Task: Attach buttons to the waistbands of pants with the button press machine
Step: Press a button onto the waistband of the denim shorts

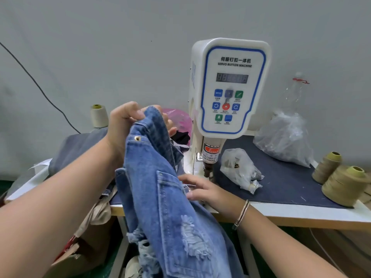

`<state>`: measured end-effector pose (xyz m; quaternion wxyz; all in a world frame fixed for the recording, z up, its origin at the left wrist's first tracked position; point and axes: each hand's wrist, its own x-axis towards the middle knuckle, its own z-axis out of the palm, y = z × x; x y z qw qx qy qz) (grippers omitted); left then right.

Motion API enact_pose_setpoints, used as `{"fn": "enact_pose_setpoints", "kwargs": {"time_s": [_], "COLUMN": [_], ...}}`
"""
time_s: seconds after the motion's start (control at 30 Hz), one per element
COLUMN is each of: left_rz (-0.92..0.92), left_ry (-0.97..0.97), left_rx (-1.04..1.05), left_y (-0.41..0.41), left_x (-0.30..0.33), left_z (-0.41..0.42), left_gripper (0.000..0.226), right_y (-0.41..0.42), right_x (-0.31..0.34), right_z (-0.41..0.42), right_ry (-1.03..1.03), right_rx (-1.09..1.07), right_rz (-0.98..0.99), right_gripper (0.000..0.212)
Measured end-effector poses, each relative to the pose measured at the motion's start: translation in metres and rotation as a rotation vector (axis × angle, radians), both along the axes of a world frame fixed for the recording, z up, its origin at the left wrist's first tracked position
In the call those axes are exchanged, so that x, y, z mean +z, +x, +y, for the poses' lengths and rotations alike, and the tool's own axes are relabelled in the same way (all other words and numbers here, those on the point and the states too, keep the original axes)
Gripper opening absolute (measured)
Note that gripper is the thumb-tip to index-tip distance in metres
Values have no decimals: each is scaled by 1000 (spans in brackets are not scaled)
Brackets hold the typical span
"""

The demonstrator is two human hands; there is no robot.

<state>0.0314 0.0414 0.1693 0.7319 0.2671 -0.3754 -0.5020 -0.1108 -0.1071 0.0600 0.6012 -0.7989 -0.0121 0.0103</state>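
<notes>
The left hand gripped the jeans waistband left of the press; the right hand, nearer it, lay flat on the denim.

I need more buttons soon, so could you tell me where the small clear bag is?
In the head view, the small clear bag lies on the dark mat, right of the press head.

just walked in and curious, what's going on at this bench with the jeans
A person is working at a servo button machine. The left hand grips the raised waistband of a pair of ripped blue jeans, where a metal button shows. The right hand rests with relaxed fingers on the denim beside the machine's press head. The jeans are not under the press. Bags of hardware and thread spools sit on the table.
</notes>
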Motion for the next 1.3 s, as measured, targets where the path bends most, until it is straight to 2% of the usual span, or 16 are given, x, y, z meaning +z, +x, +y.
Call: {"fn": "enact_pose_setpoints", "kwargs": {"time_s": [0.1,0.2,0.27,0.3,0.33,0.4,0.47,0.53,0.6,0.67,0.73,0.83,1.0,1.13,1.23,1.3], "left_rz": [127,-48,-302,-478,-572,-669,-833,-1073,-1156,-1180,-1263,-1421,-1481,-1379,-1078,-845], "left_ry": [-95,22,309,399,434,437,528,594,437,240,227,240,289,385,439,413], "left_rx": [-177,-75,178,357,493,581,671,865,1036,954,752,600,640,649,752,759], "left_y": [19,38,53,60,65,66,65,59,36,11,-11,-29,-22,-23,-16,-9], "left_x": [-3,-6,-15,-24,-32,-44,-57,-68,-67,-64,-65,-74,-88,-110,-117,-115], "left_z": [9,30,41,45,46,40,31,25,23,24,24,24,21,10,12,19], "left_gripper": [16,4,23,29,28,16,11,32,42,26,11,21,22,15,12,17], "right_y": [-4,-12,-16,-17,-17,-15,-14,-13,-13,-15,-17,-20,-20,-17,-17,-16], "right_x": [7,10,13,14,17,19,20,19,19,19,18,17,15,3,-8,-3], "right_z": [1,-4,-7,-7,-7,-8,-8,-11,-16,-21,-24,-26,-28,-14,-13,-20], "right_ry": [32,121,201,197,183,194,270,365,448,485,510,518,537,293,306,251], "right_rx": [28,-46,-96,-114,-119,-126,-157,-198,-231,-253,-274,-295,-351,-428,-391,-287], "right_rz": [-44,-131,-201,-233,-260,-283,-287,-274,-268,-275,-278,-285,-292,-271,-161,62], "right_gripper": [5,10,11,12,13,15,15,14,13,12,11,16,11,22,27,27]}}
